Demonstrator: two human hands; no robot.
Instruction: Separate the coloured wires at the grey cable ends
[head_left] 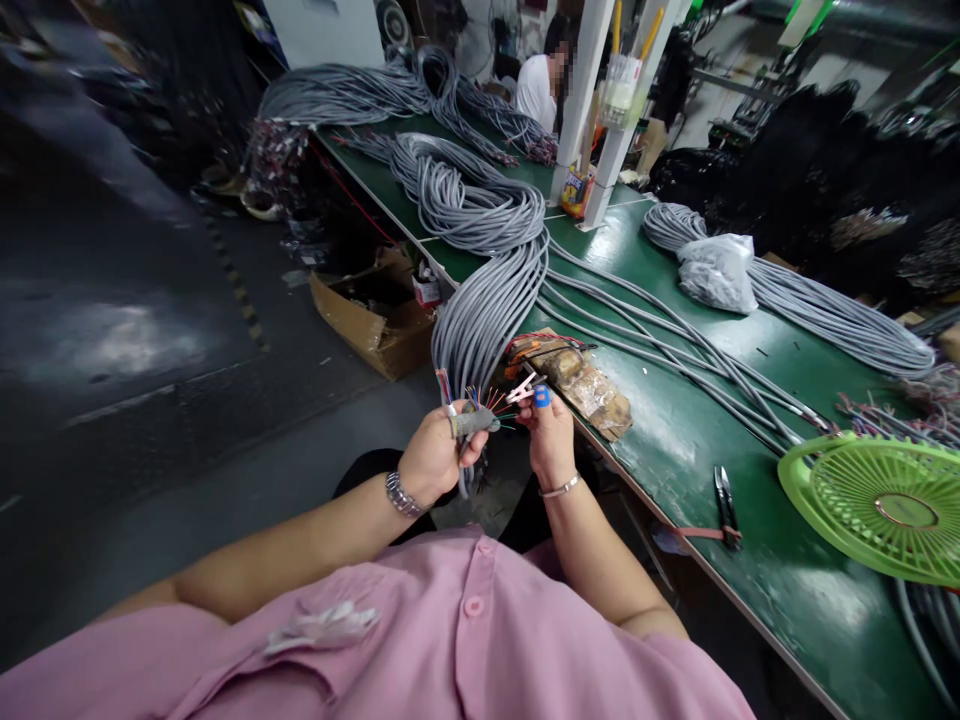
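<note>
My left hand (437, 452) is closed round the end of a grey cable (474, 422), from which several thin coloured wires (491, 400) fan out. Just to its right, my right hand (550, 432) pinches some of those wires between the fingertips; one finger wears a blue cap (541, 396). Both hands are held off the front edge of the green workbench (697, 440), over my lap. The cable runs up into a thick bundle of grey cables (487, 300) hanging over the bench edge.
A taped brown pad (585, 385) lies on the bench by my hands. Black cutters (726, 500) and a green fan (881, 505) lie to the right. A white plastic bag (718, 272), white posts (592, 110), an open cardboard box (375, 315) on the floor, and a seated person (540, 85) at the far end.
</note>
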